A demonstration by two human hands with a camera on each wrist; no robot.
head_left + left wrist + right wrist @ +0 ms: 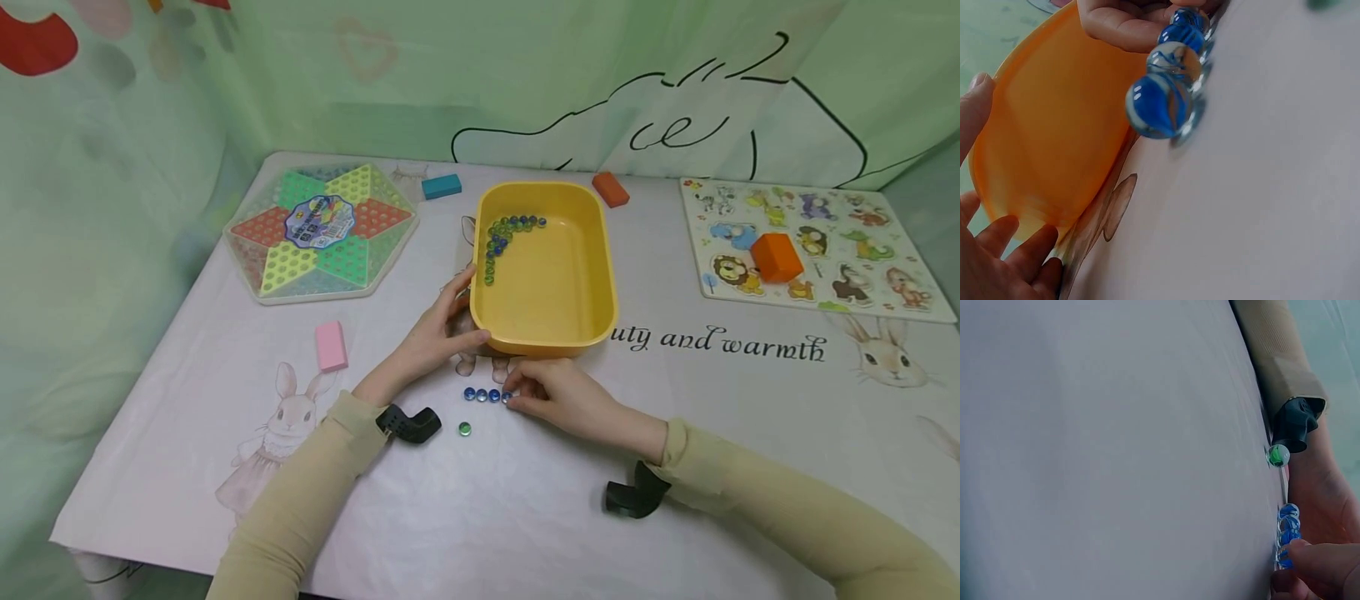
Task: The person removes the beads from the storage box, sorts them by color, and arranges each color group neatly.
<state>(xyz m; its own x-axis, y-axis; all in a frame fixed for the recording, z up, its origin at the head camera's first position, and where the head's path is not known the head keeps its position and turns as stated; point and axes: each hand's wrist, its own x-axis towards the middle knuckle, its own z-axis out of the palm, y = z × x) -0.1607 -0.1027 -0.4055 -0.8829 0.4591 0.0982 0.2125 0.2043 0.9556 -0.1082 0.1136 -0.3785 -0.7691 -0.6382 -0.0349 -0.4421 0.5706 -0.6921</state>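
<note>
Four blue marbles (487,395) line up at the pinching right hand (558,398); the left hand (435,337) grips the yellow tub (551,333), one green marble (464,428) unaligned.

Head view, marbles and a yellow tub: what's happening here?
A person sits at a table. The left hand holds the near corner of the yellow tub, which has a curved line of marbles inside. The right hand touches the end of a short row of blue marbles on the cloth. One green marble lies apart, nearer the person.
</note>
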